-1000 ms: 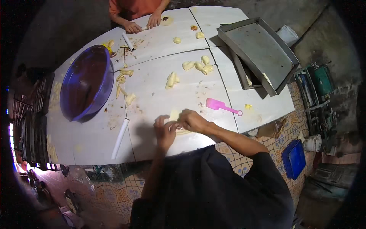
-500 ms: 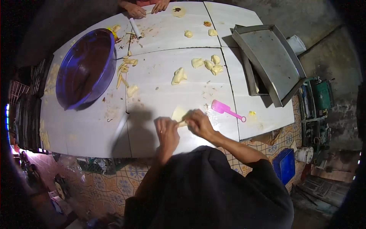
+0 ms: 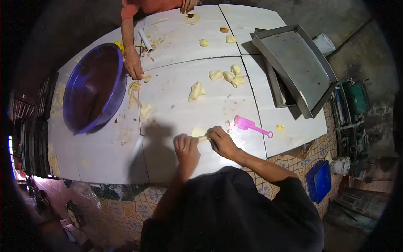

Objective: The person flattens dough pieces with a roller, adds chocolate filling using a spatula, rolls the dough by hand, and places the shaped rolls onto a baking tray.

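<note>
My left hand (image 3: 187, 152) and my right hand (image 3: 223, 143) rest with curled fingers at either end of a narrow rolled strip of pale dough (image 3: 203, 138) on the white tabletop (image 3: 168, 92). A thin flat flap of dough (image 3: 198, 131) extends from the roll on its far side. A pink plastic scoop (image 3: 243, 123) lies just to the right, and several dough lumps (image 3: 195, 91) sit farther up.
A purple basin (image 3: 121, 90) of brown contents fills the left; stacked metal trays (image 3: 292, 66) sit at right. A co-worker's hand (image 3: 133, 65) is by dough scraps (image 3: 134, 86); white tubes (image 3: 145, 40) lie nearby. A blue crate (image 3: 317, 180) is below right.
My hands have moved slightly outward along the dough, which is now a narrower roll. The co-worker's hand has left the far edge and reached down beside the basin to the scraps.
</note>
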### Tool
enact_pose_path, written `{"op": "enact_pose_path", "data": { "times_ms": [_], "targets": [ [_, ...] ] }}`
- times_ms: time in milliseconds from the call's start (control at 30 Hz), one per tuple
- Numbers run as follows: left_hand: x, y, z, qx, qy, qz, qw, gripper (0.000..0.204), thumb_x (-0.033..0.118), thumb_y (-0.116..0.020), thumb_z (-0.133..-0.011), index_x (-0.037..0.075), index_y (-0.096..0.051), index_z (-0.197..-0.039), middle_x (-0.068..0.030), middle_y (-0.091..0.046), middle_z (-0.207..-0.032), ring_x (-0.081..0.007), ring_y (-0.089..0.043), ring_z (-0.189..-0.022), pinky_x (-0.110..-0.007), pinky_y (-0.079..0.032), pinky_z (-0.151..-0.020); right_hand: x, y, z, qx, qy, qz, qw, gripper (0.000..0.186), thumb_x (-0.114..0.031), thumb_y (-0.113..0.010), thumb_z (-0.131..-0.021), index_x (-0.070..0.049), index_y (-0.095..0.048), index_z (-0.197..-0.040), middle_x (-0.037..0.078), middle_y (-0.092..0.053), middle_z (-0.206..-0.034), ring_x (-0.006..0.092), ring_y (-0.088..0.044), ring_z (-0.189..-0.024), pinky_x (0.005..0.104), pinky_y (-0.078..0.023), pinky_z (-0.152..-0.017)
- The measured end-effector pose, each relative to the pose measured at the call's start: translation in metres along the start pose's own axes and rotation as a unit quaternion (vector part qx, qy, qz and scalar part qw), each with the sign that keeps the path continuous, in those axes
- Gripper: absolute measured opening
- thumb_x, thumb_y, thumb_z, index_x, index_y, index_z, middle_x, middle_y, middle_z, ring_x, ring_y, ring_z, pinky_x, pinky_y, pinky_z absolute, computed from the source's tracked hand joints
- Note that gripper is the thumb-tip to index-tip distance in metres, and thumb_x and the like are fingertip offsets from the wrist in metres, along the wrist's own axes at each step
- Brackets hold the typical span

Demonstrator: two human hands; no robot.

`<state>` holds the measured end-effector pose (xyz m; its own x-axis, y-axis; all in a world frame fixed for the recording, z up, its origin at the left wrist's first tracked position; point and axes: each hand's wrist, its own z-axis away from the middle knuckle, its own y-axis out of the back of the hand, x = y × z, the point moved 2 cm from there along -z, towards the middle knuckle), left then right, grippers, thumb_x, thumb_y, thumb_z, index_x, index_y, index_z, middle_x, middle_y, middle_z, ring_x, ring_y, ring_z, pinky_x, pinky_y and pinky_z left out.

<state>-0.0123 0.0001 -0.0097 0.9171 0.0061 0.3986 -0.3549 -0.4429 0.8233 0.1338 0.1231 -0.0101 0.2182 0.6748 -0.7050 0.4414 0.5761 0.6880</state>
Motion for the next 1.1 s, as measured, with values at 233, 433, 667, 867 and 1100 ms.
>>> {"op": "enact_pose_path", "data": {
  "times_ms": [233, 433, 667, 867, 1100],
  "targets": [
    [0.018, -0.013, -0.014, -0.138, 0.131, -0.067, 0.979, 0.062, 0.029, -0.039, -0.105, -0.010, -0.028, -0.152, -0.0326, -0.014, -0.163, -0.0494, -0.009, -0.152, -0.065, -0.007, -0.119, -0.016, -0.017, 0.006, 0.024, -0.112, 0.139, 0.984, 0.065, -0.031, -0.051, -0.099, 0.000, -0.033, -0.154, 0.027, -0.027, -0.161, 0.0415, -0.025, -0.150, 0.0532, -0.025, -0.118],
    [-0.047, -0.013, -0.099, -0.030, 0.221, 0.031, 0.974, 0.062, 0.029, -0.031, -0.108, -0.004, -0.014, -0.159, -0.0211, -0.012, -0.167, -0.0380, -0.004, -0.156, -0.059, -0.004, -0.122, 0.010, 0.019, -0.111, 0.191, -0.109, 0.069, 0.973, 0.051, -0.030, -0.037, -0.106, 0.004, -0.047, -0.143, 0.035, -0.036, -0.152, 0.0470, -0.033, -0.143, 0.0511, -0.029, -0.117],
    [-0.024, 0.005, -0.062, -0.070, 0.090, 0.181, 0.977, 0.071, 0.007, -0.074, -0.082, 0.001, -0.045, -0.147, -0.0152, -0.065, -0.127, -0.0406, -0.053, -0.126, -0.054, -0.039, -0.105, 0.000, 0.030, -0.040, 0.126, 0.003, 0.039, 0.991, 0.035, -0.006, -0.067, -0.089, -0.001, -0.065, -0.123, 0.017, -0.063, -0.124, 0.0355, -0.060, -0.111, 0.0445, -0.051, -0.095],
    [-0.014, 0.015, -0.031, -0.087, 0.103, 0.291, 0.947, 0.053, -0.002, -0.065, -0.085, 0.000, -0.055, -0.137, -0.0160, -0.070, -0.113, -0.0370, -0.063, -0.109, -0.045, -0.051, -0.094, -0.022, 0.048, -0.004, 0.018, -0.049, -0.196, 0.979, 0.039, 0.006, -0.062, -0.081, 0.000, -0.066, -0.119, 0.017, -0.066, -0.116, 0.0368, -0.060, -0.111, 0.0434, -0.049, -0.096],
    [0.049, 0.041, 0.065, -0.149, 0.065, 0.258, 0.952, 0.053, 0.005, -0.067, -0.086, 0.001, -0.055, -0.137, -0.0234, -0.058, -0.132, -0.0410, -0.052, -0.124, -0.049, -0.040, -0.108, -0.020, 0.065, 0.130, 0.101, -0.144, -0.150, 0.973, 0.054, 0.003, -0.053, -0.089, 0.003, -0.049, -0.142, 0.027, -0.055, -0.138, 0.0414, -0.053, -0.127, 0.0442, -0.042, -0.111]
  ]
}}
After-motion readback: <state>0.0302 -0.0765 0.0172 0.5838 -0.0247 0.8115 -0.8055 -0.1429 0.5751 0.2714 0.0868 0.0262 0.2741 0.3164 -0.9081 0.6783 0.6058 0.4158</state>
